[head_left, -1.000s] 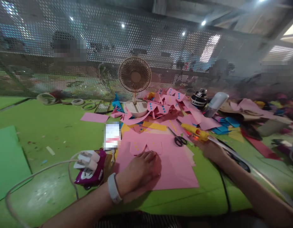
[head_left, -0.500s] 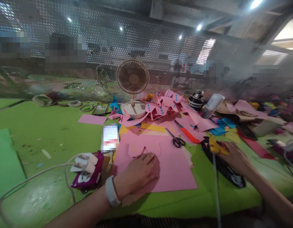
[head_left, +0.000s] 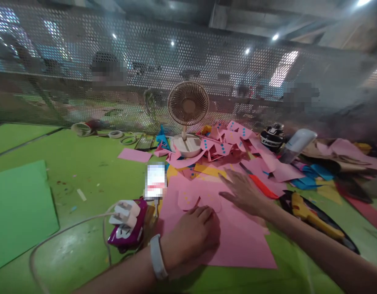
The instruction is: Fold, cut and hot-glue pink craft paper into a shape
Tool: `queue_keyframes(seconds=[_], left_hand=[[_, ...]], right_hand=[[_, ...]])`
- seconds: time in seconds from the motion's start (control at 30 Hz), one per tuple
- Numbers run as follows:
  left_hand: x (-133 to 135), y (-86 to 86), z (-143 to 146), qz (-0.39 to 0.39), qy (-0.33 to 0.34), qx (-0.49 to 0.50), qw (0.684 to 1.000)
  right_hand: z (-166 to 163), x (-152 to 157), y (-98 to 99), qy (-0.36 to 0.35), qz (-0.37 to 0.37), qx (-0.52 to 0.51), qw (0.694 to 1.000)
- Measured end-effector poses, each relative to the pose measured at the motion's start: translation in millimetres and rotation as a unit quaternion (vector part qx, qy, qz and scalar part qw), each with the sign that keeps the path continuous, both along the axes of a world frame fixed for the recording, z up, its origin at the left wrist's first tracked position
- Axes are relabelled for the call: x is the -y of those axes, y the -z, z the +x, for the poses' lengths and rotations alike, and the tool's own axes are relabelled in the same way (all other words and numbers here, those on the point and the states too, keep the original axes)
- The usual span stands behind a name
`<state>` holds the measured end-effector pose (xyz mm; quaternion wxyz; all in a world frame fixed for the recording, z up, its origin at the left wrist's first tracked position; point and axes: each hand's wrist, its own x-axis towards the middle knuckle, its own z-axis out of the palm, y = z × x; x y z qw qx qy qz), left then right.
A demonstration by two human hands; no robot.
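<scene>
A large pink paper sheet (head_left: pixel 240 253) lies in front of me, with a smaller pink paper cut-out (head_left: pixel 188 198) bearing yellow dots on top. My left hand (head_left: pixel 191 230), a pale band on its wrist, rests there with curled fingers closed at the cut-out's near edge; the fingertips are partly hidden. My right hand (head_left: pixel 242 192) is held over the sheet's right side, fingers spread and holding nothing. To its right, a yellow glue gun (head_left: pixel 317 218) lies on a black oval tray (head_left: pixel 349 243). Scissors are hidden by the right hand.
A small fan (head_left: pixel 188 104) stands before a perforated metal screen. Right of it are piled pink scraps (head_left: pixel 225 141), a black jar (head_left: pixel 272 136) and a red-handled cutter (head_left: pixel 263 185). Left are a phone (head_left: pixel 156 179), a purple power strip (head_left: pixel 129 228) with cords, and green sheets (head_left: pixel 23 208).
My right hand has let go of the glue gun, now on the black tray, and moved left over the pink sheet, opening. My left fingers have curled more. The view has swung left.
</scene>
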<state>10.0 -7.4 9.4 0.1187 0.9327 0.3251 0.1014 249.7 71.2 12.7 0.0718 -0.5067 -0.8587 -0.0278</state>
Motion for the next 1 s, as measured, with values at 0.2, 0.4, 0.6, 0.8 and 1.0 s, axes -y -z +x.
queue_keyframes(seconds=[0.2,0.4,0.6,0.8,1.0], left_hand=[[0,2.6,1,0.006,-0.011,0.012,1.000],[-1,1.5,2,0.010,-0.001,-0.007,1.000],[-1,5.5,3,0.015,-0.013,-0.013,1.000],[-1,0.2,2,0.006,-0.011,-0.011,1.000],[-1,1.0,2,0.003,-0.014,-0.017,1.000]], right_hand=[[-48,-26,9.3,-0.002,-0.080,0.023,0.996],[-59,-31,10.2,-0.009,-0.085,0.018,0.996],[-71,-41,13.6,-0.032,-0.081,0.012,0.996],[-80,-47,20.1,-0.022,-0.079,0.008,0.997],[-77,-49,15.6,-0.018,-0.049,-0.015,0.999]])
